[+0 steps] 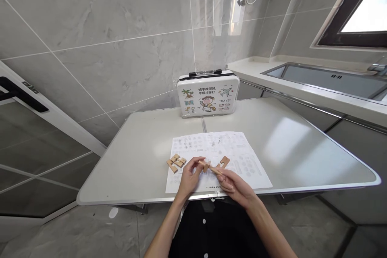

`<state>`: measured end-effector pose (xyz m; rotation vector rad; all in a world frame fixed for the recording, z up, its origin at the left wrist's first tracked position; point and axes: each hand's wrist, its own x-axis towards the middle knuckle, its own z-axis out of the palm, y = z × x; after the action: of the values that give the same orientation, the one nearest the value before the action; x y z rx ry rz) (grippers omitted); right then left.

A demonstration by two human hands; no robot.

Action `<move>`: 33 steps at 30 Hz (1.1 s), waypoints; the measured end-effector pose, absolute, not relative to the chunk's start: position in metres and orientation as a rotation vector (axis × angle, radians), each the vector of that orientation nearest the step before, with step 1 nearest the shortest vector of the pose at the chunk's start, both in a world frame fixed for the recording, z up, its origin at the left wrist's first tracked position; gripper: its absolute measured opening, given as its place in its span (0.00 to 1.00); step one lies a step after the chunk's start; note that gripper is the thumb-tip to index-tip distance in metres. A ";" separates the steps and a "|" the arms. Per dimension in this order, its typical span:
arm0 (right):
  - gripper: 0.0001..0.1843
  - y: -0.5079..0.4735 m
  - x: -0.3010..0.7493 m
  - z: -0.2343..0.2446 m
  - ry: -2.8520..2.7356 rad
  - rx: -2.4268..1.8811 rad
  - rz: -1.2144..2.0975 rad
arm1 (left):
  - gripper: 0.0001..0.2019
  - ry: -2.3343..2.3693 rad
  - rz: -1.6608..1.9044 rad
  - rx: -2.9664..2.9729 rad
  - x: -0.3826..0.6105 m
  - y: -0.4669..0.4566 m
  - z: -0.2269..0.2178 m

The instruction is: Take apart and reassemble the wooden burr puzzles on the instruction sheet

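Observation:
Over a printed paper sheet (248,153) my two hands are close together. A small wooden puzzle piece (206,166) is pinched in the fingertips of my left hand (190,174). My right hand (234,185) grips a wooden stick (215,170), its far end pointing at the left hand's piece; whether the two touch, I cannot tell. Just behind the right hand lies a notched flat wooden piece (225,161) on the sheet. Left of my left hand, several wooden pieces (173,166) rest in a loose cluster at the sheet's edge.
The sheet lies at the near edge of a light folding table (130,157). A white travel case (208,96) with cartoon prints stands at the back against the tiled wall. A counter with a sink (326,76) runs along the right, and a framed door (45,149) is at the left.

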<state>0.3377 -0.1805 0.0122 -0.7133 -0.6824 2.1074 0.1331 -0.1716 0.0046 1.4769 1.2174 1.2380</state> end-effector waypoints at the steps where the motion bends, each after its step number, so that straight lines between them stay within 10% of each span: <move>1: 0.14 -0.181 0.336 0.012 -0.676 -0.723 2.121 | 0.18 1.191 1.235 1.441 0.132 -0.171 0.006; 9: 0.23 -0.182 0.341 0.013 -0.945 -0.934 1.964 | 0.18 1.204 1.296 1.257 0.126 -0.165 -0.001; 20: 0.40 -0.167 0.352 -0.037 -1.759 -1.461 0.479 | 0.17 1.196 1.306 1.171 0.128 -0.165 -0.005; 33: 0.34 -0.170 0.350 -0.001 -1.344 -1.367 0.980 | 0.20 1.225 1.250 1.223 0.131 -0.167 -0.004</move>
<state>0.3498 -0.1698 -0.0007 -1.3667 -1.3438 0.9797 0.1311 -0.1666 -0.0038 1.2232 1.2254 1.2504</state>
